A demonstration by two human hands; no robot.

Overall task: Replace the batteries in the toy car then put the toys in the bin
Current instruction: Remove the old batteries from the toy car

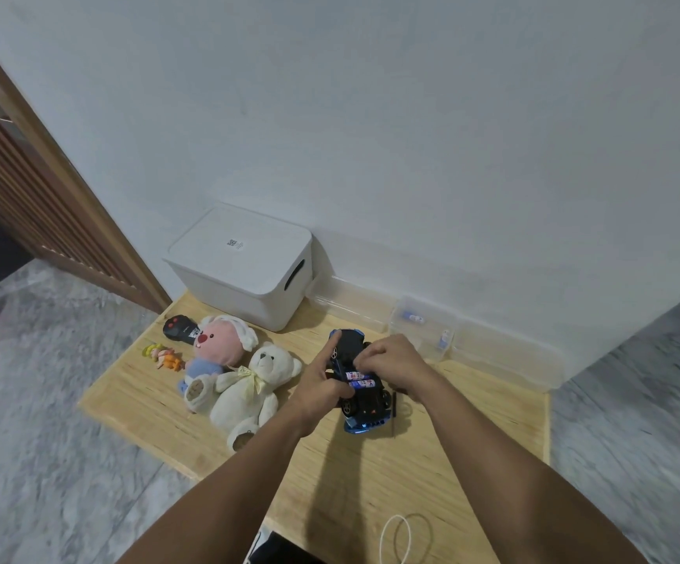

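A blue and black toy car [365, 405] lies upside down on the wooden table [330, 474]. Two batteries [360, 380] show in its open underside compartment. My left hand [322, 384] grips the car's left side, index finger stretched along it. My right hand [395, 360] sits over the compartment with curled fingers pinching at the batteries. The white lidded bin [244, 266] stands shut at the table's back left. A white teddy bear [253, 388], a pink plush [216, 356], a small figurine [163, 356] and a black remote [179, 329] lie left of the car.
Clear plastic boxes [432, 327] holding spare batteries stand along the wall behind the car. A thin dark tool [394, 413] lies right of the car. A white cord loop [395, 539] rests at the table's near edge. A wooden door frame [65, 173] rises at left.
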